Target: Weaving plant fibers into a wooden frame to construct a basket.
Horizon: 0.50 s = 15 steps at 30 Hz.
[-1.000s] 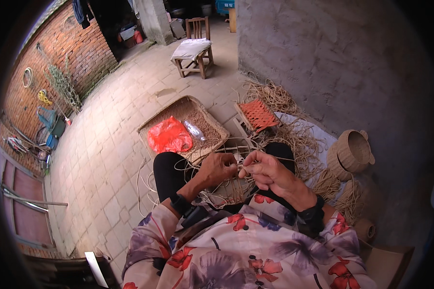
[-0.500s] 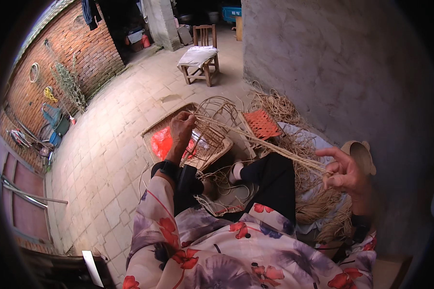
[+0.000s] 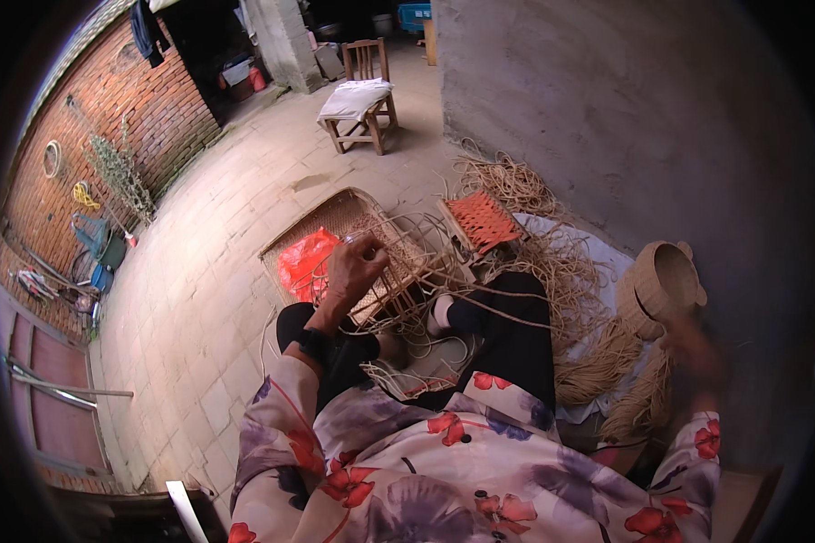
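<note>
My left hand (image 3: 358, 268) is closed in a pinch over the frame of thin rods and cord (image 3: 391, 294) between my knees, and a strand of straw cord shows at its fingers. From there a length of straw cord (image 3: 503, 313) hangs slack across my right thigh. On the far right my right hand (image 3: 695, 355) is smeared by motion, beside a round woven straw basket (image 3: 666, 285); its fingers cannot be made out. Beyond my left hand lies a shallow woven tray (image 3: 335, 206) holding a red plastic bag (image 3: 304, 265).
A low stool with an orange woven seat (image 3: 483, 223) stands ahead. Loose straw cords (image 3: 566, 271) and bundles (image 3: 598, 378) cover a white sheet (image 3: 618, 262) by the grey wall (image 3: 607, 118). Farther off is a wooden chair with a cushion (image 3: 358, 100).
The cord stretched taut between my hands has gone slack. My left hand has come lower and nearer; my right hand has moved right and down. The view has shifted, showing more of the round basket.
</note>
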Available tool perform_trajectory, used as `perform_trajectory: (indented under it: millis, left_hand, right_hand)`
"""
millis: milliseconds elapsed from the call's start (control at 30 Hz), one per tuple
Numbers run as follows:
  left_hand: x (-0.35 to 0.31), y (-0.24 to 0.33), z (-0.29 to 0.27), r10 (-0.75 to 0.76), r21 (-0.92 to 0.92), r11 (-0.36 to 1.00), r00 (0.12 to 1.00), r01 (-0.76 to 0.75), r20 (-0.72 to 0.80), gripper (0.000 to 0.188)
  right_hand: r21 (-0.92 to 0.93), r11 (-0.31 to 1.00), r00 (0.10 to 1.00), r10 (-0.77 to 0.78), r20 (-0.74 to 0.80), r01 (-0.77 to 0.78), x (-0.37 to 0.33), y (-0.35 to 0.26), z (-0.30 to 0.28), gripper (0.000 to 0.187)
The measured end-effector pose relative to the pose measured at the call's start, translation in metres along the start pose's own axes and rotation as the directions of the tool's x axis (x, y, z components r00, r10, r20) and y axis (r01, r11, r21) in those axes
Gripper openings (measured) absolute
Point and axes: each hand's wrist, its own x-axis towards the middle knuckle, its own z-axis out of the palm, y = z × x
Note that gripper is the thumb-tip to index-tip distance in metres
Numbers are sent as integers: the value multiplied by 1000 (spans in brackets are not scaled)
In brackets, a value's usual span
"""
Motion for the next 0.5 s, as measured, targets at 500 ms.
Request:
perform_trajectory:
  millis: [500]
  left_hand:
    - [-81, 42, 31, 81, -152, 988, 956, -39, 281, 15]
  right_hand:
    - [82, 650, 655, -747, -111, 755, -20, -376, 143, 24]
